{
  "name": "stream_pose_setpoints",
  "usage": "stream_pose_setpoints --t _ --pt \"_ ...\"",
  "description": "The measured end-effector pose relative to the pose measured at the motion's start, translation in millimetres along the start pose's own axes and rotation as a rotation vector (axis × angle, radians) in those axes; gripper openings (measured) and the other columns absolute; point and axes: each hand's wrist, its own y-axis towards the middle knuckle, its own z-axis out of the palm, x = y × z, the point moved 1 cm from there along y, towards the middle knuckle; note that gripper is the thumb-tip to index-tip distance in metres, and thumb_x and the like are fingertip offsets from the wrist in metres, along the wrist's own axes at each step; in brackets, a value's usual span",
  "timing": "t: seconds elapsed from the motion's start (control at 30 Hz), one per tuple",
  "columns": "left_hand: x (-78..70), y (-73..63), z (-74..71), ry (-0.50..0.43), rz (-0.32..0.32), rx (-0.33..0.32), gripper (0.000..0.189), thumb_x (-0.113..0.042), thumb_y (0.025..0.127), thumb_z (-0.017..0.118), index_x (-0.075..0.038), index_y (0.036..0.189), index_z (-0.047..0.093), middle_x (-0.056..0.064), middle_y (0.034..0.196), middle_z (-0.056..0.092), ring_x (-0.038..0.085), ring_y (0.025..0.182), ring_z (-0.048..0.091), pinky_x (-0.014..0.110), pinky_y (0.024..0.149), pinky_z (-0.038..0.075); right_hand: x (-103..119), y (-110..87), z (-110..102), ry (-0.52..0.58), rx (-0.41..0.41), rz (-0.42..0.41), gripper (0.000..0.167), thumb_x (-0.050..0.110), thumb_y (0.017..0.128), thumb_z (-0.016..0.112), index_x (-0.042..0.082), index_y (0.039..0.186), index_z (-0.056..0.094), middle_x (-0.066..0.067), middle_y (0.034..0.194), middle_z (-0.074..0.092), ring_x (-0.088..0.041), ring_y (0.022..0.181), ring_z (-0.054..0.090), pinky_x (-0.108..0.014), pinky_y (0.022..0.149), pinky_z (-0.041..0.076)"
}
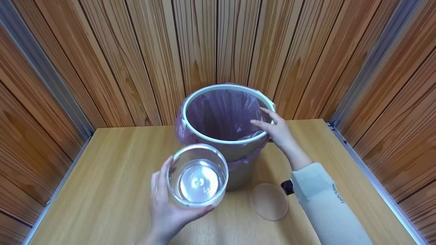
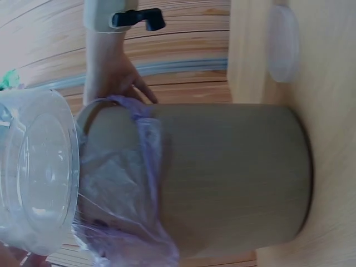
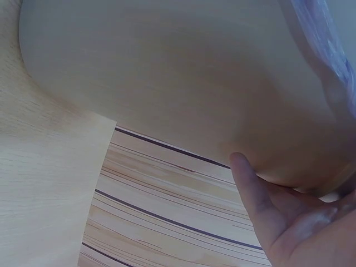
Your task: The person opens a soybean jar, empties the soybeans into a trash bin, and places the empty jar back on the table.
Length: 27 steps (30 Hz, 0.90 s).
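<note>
My left hand (image 1: pixel 167 200) grips a clear round plastic container (image 1: pixel 197 175), its open mouth facing up toward the head camera. The container is in front of the trash bin (image 1: pixel 238 175) and overlaps its front side in the head view. A thin purple bag (image 1: pixel 221 109) lines the bin, folded out over the sides and held by a pale rim ring (image 1: pixel 211 89). My right hand (image 1: pixel 279 131) holds the bin's right edge, with thumb and index finger over the rim. Other fingers (image 3: pixel 250 186) lie along the bin's outside in the right wrist view.
A translucent round lid (image 1: pixel 269 201) lies flat on the wooden table (image 1: pixel 112 177), at the bin's front right. Wood-panelled walls (image 1: pixel 150 61) stand behind and on both sides, with metal strips (image 1: pixel 374 166) along the table's side edges.
</note>
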Motion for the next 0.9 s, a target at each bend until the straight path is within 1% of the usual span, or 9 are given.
stream_pose_setpoints --t 0.1,0.17,0.23,0.37,0.5,0.6,0.67,0.8,0.9 --pt "6.1 -7.8 0.2 -0.001 -0.068 0.021 0.131 -0.048 0.039 0.099 -0.010 0.150 0.039 0.008 0.123 0.057 0.012 0.112 0.048 0.025 0.093 0.039 -1 -0.3 1 0.004 0.001 0.000 0.078 0.037 0.091 0.067 0.020 0.157 0.028 -0.017 0.164 0.018 -0.042 0.134 0.047 -0.055 0.098 0.050" --pt "10.1 -12.7 -0.2 -0.005 -0.128 0.042 0.131 -0.044 0.039 0.099 -0.011 0.150 0.039 0.008 0.126 0.057 0.012 0.114 0.048 0.027 0.096 0.038 -1 0.0 1 0.007 0.001 -0.001 0.079 0.038 0.091 0.067 0.020 0.157 0.028 -0.017 0.165 0.016 -0.043 0.135 0.046 -0.056 0.099 0.050" --pt "14.3 -17.0 0.0 -0.009 -0.172 0.055 0.131 -0.041 0.039 0.100 -0.011 0.150 0.039 0.008 0.128 0.057 0.011 0.115 0.048 0.029 0.097 0.038 -1 0.1 0 0.009 0.002 -0.005 0.079 0.038 0.091 0.067 0.020 0.157 0.028 -0.017 0.164 0.017 -0.043 0.134 0.046 -0.056 0.099 0.050" --pt "23.6 -26.0 1.5 -0.021 -0.237 0.063 0.129 -0.037 0.039 0.101 -0.010 0.149 0.040 0.007 0.133 0.058 0.012 0.115 0.047 0.033 0.097 0.038 -2 0.5 0 0.001 0.001 -0.014 0.077 0.039 0.091 0.067 0.019 0.156 0.031 -0.016 0.163 0.022 -0.042 0.131 0.050 -0.052 0.095 0.053" --pt "33.0 -33.7 4.1 -0.027 -0.312 0.083 0.127 -0.038 0.041 0.100 -0.014 0.149 0.039 0.005 0.138 0.057 0.013 0.117 0.046 0.041 0.098 0.038 -2 0.3 -2 -0.010 -0.007 -0.023 0.076 0.041 0.091 0.066 0.018 0.155 0.033 -0.016 0.161 0.026 -0.041 0.128 0.054 -0.047 0.090 0.056" --pt "40.0 -38.9 6.1 -0.019 -0.362 0.096 0.126 -0.039 0.042 0.100 -0.013 0.149 0.039 0.006 0.139 0.055 0.017 0.119 0.046 0.047 0.099 0.038 -2 -0.3 -2 -0.009 -0.007 -0.022 0.076 0.041 0.091 0.066 0.018 0.156 0.032 -0.017 0.162 0.025 -0.041 0.129 0.053 -0.047 0.092 0.055" --pt "44.7 -42.4 7.4 -0.003 -0.381 0.096 0.126 -0.039 0.042 0.100 -0.012 0.149 0.038 0.008 0.139 0.056 0.021 0.120 0.048 0.050 0.099 0.039 -2 -0.9 -2 -0.003 -0.003 -0.019 0.076 0.040 0.092 0.066 0.019 0.156 0.031 -0.017 0.162 0.024 -0.041 0.131 0.051 -0.049 0.094 0.054" --pt "53.9 -49.1 9.9 0.030 -0.390 0.091 0.125 -0.039 0.044 0.099 -0.009 0.148 0.039 0.010 0.140 0.057 0.028 0.122 0.051 0.052 0.099 0.040 -2 -1.0 -1 0.005 0.001 -0.016 0.076 0.040 0.092 0.066 0.019 0.156 0.031 -0.016 0.163 0.023 -0.041 0.133 0.048 -0.052 0.098 0.052" --pt "59.8 -54.0 11.1 0.057 -0.406 0.101 0.123 -0.041 0.045 0.099 -0.008 0.147 0.039 0.008 0.143 0.056 0.028 0.126 0.052 0.050 0.100 0.042 -2 -0.7 -1 0.004 -0.001 -0.015 0.076 0.040 0.091 0.066 0.019 0.156 0.031 -0.016 0.163 0.022 -0.040 0.133 0.048 -0.052 0.097 0.052"
